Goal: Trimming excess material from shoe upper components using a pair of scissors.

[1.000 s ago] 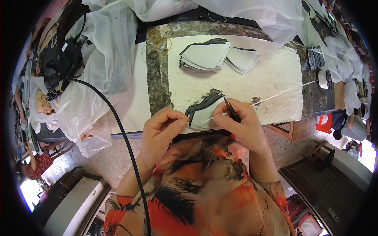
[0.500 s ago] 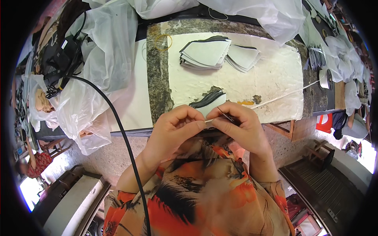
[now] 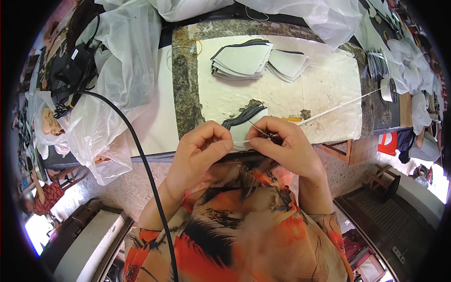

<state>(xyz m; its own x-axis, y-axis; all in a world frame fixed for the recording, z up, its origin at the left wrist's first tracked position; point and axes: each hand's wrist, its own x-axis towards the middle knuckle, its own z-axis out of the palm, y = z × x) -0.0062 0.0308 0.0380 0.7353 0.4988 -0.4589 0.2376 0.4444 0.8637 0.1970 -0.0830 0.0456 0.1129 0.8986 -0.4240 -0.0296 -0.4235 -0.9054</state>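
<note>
My left hand (image 3: pixel 205 148) and my right hand (image 3: pixel 285 143) face each other at the table's near edge. Between their pinched fingertips runs a short stretch of narrow white tape (image 3: pixel 241 141). A thin, dark, pointed tool (image 3: pixel 259 129) is also tucked in my right hand; its exact kind is hard to make out. Just beyond my fingers lie white pieces with black edges (image 3: pixel 244 123), partly hidden by the hands. Farther off sit a thick stack of similar pieces (image 3: pixel 240 61) and a smaller fanned stack (image 3: pixel 287 65).
White tape stretches across the paper sheet (image 3: pixel 329 66) from a roll (image 3: pixel 388 90) at the right. A yellow rubber band (image 3: pixel 193 49) lies at the sheet's left. Plastic bags (image 3: pixel 124 61) crowd the left side. A black cable (image 3: pixel 141 145) hangs before my left forearm.
My hands have drawn apart, the left one moving leftward, so more white tape shows between the fingertips. The stacks appear slightly shifted in the picture as the view moved.
</note>
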